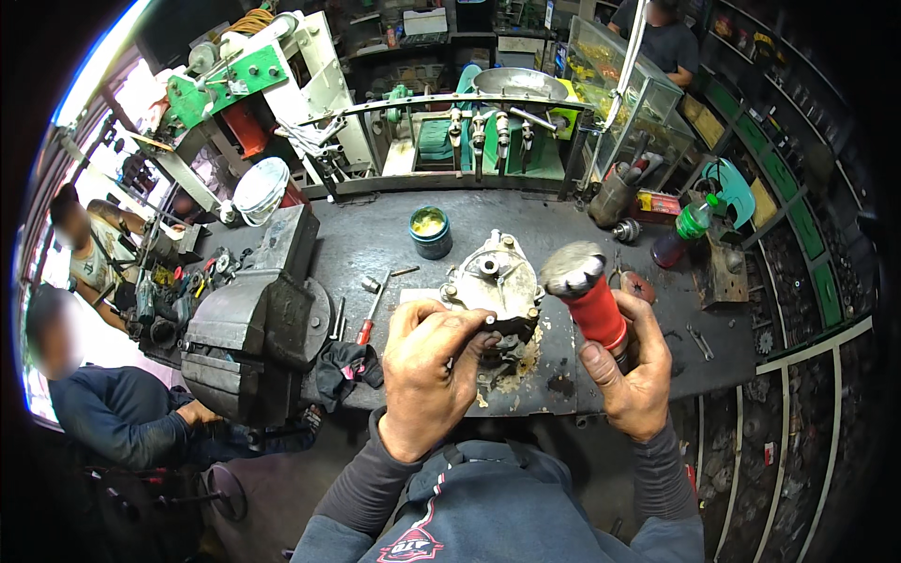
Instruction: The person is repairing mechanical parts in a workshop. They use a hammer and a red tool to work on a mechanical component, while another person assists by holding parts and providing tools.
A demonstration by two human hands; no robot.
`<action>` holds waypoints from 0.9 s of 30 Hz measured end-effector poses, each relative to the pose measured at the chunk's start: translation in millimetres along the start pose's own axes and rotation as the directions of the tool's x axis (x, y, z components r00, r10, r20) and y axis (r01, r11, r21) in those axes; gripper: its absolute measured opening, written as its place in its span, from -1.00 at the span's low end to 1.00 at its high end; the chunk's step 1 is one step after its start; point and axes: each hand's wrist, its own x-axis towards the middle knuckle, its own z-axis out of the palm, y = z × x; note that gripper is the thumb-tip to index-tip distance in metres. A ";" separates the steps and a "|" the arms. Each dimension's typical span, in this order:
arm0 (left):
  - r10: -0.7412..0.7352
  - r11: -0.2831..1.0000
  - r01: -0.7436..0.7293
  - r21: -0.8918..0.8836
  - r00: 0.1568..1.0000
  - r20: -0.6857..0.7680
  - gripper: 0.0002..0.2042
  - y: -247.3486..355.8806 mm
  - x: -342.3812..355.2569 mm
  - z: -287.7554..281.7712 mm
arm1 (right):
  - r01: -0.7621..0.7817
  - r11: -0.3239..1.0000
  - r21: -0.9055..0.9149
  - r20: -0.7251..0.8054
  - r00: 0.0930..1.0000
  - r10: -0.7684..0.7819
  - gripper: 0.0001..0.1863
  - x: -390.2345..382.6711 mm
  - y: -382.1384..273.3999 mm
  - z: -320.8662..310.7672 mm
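Observation:
A pale metal housing (483,283) with bolts and a central boss stands on the grey workbench (371,211). My left hand (427,371) is closed at its front lower edge, thumb and forefinger pinched by a small pin-like piece (490,319); its other fingers are curled. My right hand (638,371) grips a red-handled tool (593,314) with a worn grey head, like a mallet, raised just right of the housing. An open blue tub of yellow grease (429,230) sits behind the housing.
A large vise (244,347), a red-handled screwdriver (366,328) and a dark cloth (347,371) lie left. A green-capped bottle (671,239), metal block (723,281) and wrenches (699,342) are right. Co-workers (113,413) are left, another person (657,47) back right.

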 end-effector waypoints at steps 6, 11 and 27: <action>0.034 0.999 -0.035 -0.019 0.998 -0.058 -0.75 -3.1 -4.0 7.7 | 0.305 0.862 -0.406 0.269 0.941 -0.206 -0.37 30.0 -43.4 -11.5; 0.028 0.999 -0.032 -0.033 0.993 -0.114 -0.73 -4.6 -8.7 13.2 | 0.412 0.895 -0.173 0.128 0.910 -0.394 -0.27 52.8 -57.4 -1.3; -0.002 0.995 -0.012 -0.097 0.990 -0.140 -0.73 -6.6 -12.3 14.5 | 0.373 0.869 -0.326 0.346 0.902 -0.257 -0.34 64.4 -81.2 -13.7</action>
